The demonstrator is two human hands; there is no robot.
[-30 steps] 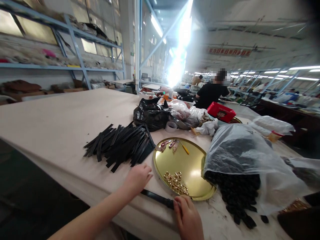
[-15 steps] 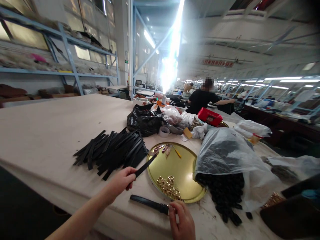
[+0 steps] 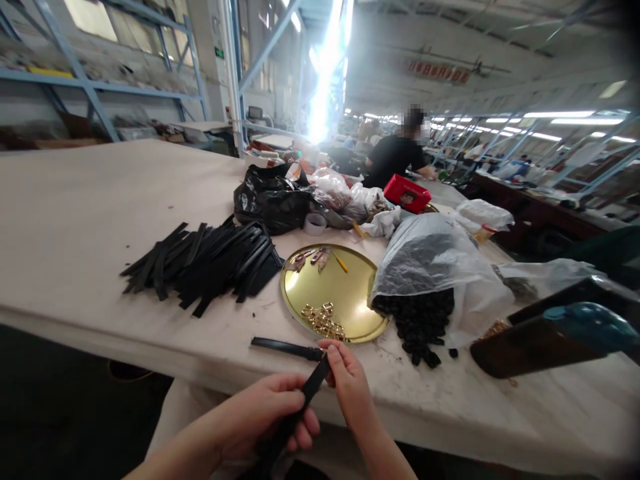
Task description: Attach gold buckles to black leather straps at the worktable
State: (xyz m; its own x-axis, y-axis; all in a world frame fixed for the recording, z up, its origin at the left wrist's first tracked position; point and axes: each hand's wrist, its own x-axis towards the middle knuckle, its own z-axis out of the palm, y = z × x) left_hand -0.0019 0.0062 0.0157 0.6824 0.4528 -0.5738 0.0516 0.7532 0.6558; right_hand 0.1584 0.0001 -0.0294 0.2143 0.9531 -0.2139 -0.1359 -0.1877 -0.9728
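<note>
My left hand (image 3: pixel 283 407) is closed round a black strap (image 3: pixel 315 381), which slants up from below the hand. At the strap's upper end, the fingers of my right hand (image 3: pixel 350 383) are pinched; a small glint of metal shows there, too small to name. Just beyond the fingertips a second black strap (image 3: pixel 285 347) lies on the table. A round golden tray (image 3: pixel 350 277) stands behind it, with gold metal buckles (image 3: pixel 323 320) heaped at its near edge. To the left spreads a pile of black straps (image 3: pixel 215 263).
Small cutting tools (image 3: pixel 317 257) and a yellow stick (image 3: pixel 341 261) lie on the tray's far side. A clear plastic bag (image 3: pixel 435 247) spills small black pieces (image 3: pixel 420 320) on the right. Near it stands a dark container (image 3: pixel 530 343). A person (image 3: pixel 395 157) sits beyond black and white bags.
My left hand has brought the strap down and right, to my right hand. Both hands now meet on it near the table's front edge. The view has tilted downward.
</note>
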